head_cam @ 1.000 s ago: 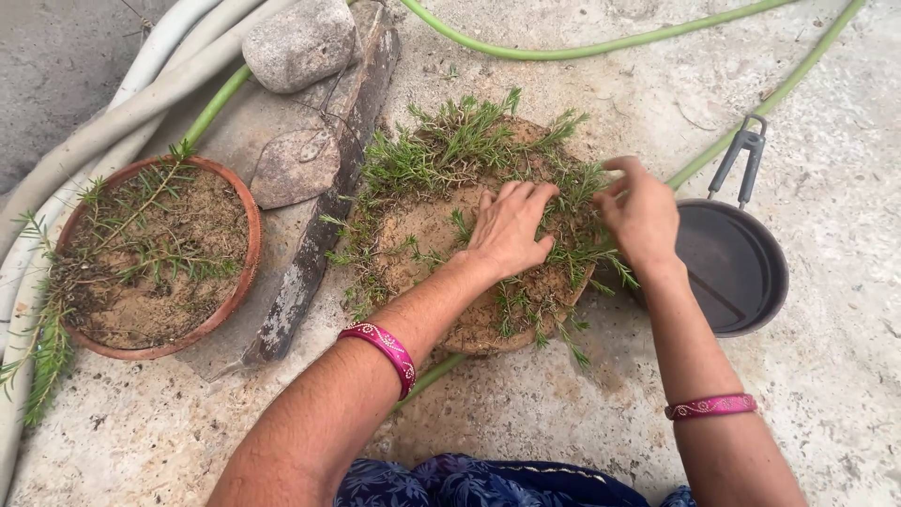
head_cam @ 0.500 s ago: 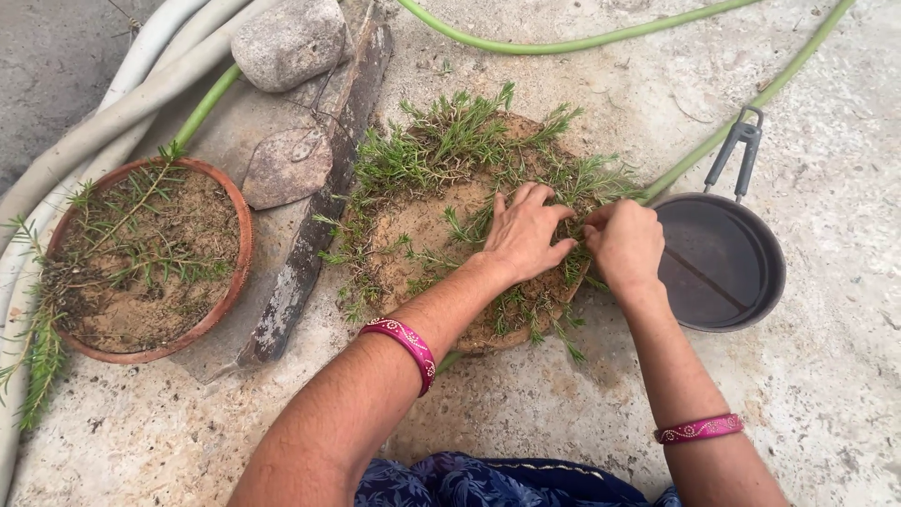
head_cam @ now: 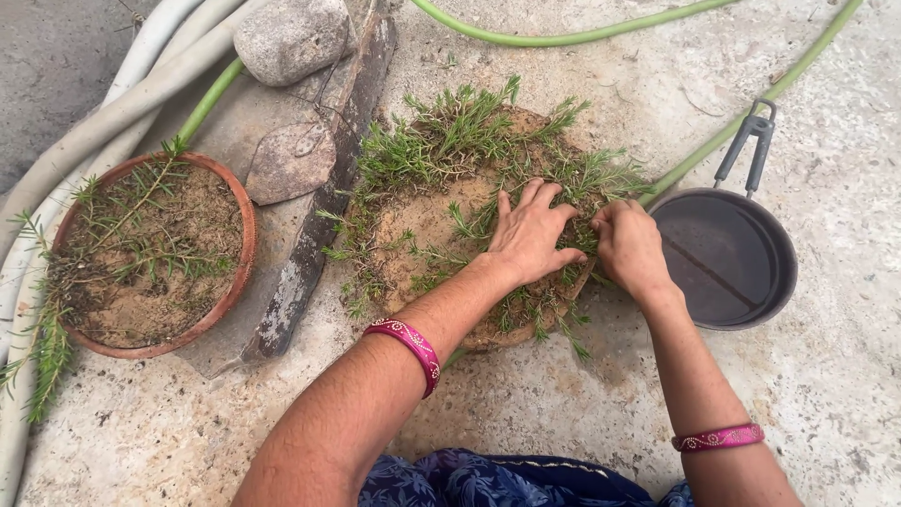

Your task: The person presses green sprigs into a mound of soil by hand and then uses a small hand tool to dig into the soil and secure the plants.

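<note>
The left hand [head_cam: 533, 235] lay flat, fingers spread, on the soil mound [head_cam: 427, 225], the right hand [head_cam: 627, 246] apparently pinching a green sprig [head_cam: 580, 246] that a hard tug might snap.

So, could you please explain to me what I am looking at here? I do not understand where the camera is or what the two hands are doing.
The camera sits on a person's head and looks down, so the two bare arms belong to that person. The left hand lies flat on a round pot of sandy soil full of small green needle-leaved plants. The right hand is curled at the pot's right edge, fingers pinched among the sprigs; what it grips is hidden. On the concrete ground there is also a second clay pot, a dark metal pan, two stones, pale pipes and a green hose.
</note>
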